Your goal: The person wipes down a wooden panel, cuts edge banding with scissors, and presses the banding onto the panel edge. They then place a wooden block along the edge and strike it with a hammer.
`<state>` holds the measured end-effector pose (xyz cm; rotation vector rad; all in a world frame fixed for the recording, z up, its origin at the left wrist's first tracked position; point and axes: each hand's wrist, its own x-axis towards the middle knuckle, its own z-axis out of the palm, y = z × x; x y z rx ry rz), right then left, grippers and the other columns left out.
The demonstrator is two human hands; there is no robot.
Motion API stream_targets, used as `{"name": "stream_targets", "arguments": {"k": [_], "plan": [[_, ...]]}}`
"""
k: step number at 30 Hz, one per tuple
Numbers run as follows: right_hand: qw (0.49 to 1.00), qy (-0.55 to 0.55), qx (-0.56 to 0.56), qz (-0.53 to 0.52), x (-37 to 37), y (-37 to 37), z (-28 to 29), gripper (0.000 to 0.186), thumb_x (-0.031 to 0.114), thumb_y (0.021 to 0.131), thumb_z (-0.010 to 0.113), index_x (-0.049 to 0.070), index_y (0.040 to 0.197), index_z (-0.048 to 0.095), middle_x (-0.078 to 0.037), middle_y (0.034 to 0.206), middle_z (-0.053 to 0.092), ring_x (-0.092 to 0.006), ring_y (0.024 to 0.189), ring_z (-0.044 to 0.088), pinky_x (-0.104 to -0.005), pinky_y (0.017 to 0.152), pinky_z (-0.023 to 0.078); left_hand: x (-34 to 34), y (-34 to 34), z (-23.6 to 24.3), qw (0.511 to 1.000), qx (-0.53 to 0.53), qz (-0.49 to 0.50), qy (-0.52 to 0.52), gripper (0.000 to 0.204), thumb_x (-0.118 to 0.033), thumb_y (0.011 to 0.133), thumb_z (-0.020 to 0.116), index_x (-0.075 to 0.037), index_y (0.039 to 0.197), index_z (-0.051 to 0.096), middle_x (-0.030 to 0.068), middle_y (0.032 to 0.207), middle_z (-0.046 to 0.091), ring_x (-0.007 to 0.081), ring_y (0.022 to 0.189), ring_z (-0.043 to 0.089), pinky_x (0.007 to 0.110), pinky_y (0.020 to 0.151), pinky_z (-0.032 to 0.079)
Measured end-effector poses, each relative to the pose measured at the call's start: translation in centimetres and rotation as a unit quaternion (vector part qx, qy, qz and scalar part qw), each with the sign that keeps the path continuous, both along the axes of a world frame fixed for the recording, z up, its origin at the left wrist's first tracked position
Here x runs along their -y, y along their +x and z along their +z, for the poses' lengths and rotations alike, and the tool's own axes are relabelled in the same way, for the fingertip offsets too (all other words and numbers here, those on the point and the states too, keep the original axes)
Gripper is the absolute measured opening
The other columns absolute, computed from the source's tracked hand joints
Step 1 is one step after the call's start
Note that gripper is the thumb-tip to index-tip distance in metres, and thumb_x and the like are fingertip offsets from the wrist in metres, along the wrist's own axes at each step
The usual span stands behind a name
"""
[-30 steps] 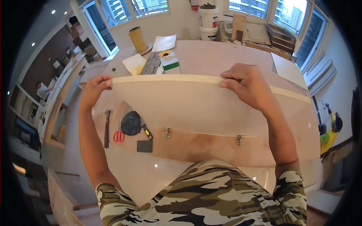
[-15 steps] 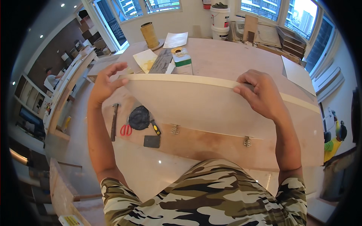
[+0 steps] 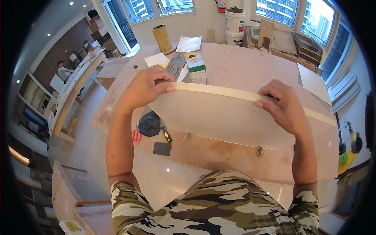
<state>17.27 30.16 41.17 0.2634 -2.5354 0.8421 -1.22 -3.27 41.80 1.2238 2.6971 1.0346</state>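
Note:
A pale board stands on its long edge on the table, with a cream strip along its top. My left hand pinches the strip near its left end, thumb on the near side. Farther right, my right hand grips the same top edge between thumb and curled fingers. Below the board lie two metal hinges. Near my left forearm are a black round bundle, a yellow-and-black handled tool and a dark flat square. Red scissor handles are partly hidden by that forearm.
Behind the board stand a white-and-green can and a yellow roll on the pinkish table. Stacked white buckets are by the wall. One person is at a far-left bench, another at far right.
My left hand has moved right and closed from a loose, spread pose onto the strip. My right hand keeps its grip. The hammer has gone out of sight near my left forearm.

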Motion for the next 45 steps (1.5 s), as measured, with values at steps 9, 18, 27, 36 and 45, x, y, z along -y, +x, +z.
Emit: {"name": "stream_targets", "arguments": {"k": [9,18,27,36,45], "plan": [[0.996,0.033,0.041,-0.076,-6.1,5.9,1.3,0.019,0.009,0.074,0.078,-0.003,0.083,0.066,-0.008,0.076,0.055,-0.0194,0.073,0.054,-0.0313,0.065,0.042,5.3,-2.7,0.5,0.997,0.073,-0.020,0.021,0.018,-0.004,0.080,0.074,0.000,0.097,0.072,0.0032,0.092,0.064,0.0144,0.085,0.060,0.029,0.078,0.050],[0.995,0.045,0.003,-0.091,-8.1,7.4,-0.3,0.032,0.023,0.075,0.082,-0.003,0.083,0.067,-0.011,0.075,0.057,-0.0250,0.073,0.055,-0.0356,0.065,0.042,4.5,-3.9,0.0,0.997,-0.032,-0.068,-0.028,0.023,-0.022,0.084,0.070,0.000,0.091,0.068,0.0059,0.086,0.063,0.0171,0.082,0.059,0.032,0.075,0.046],[0.994,0.059,0.016,-0.088,-10.8,8.4,0.5,0.026,0.019,0.081,0.080,0.000,0.095,0.071,-0.010,0.085,0.063,-0.0260,0.077,0.060,-0.0362,0.068,0.047,5.2,-4.0,-0.3,0.998,0.015,-0.042,0.032,0.023,-0.017,0.078,0.072,0.002,0.089,0.064,0.0015,0.085,0.052,0.0107,0.078,0.049,0.023,0.070,0.039],[0.995,0.036,0.033,-0.082,-14.4,10.3,0.0,0.026,0.018,0.082,0.079,0.001,0.101,0.072,-0.010,0.085,0.064,-0.0255,0.082,0.060,-0.0352,0.072,0.047,5.0,-3.8,-0.1,0.998,0.021,-0.046,0.036,0.025,-0.018,0.079,0.074,0.002,0.086,0.062,0.0023,0.085,0.051,0.0127,0.080,0.048,0.025,0.070,0.038],[0.986,-0.003,0.078,-0.144,-14.8,10.5,0.1,0.030,0.025,0.079,0.083,0.001,0.089,0.069,-0.007,0.085,0.062,-0.0227,0.082,0.059,-0.0333,0.071,0.046,4.2,-3.6,-0.7,0.998,0.004,-0.042,0.052,0.028,-0.022,0.079,0.073,0.003,0.085,0.062,0.0032,0.082,0.050,0.0146,0.080,0.047,0.026,0.070,0.037]]}}
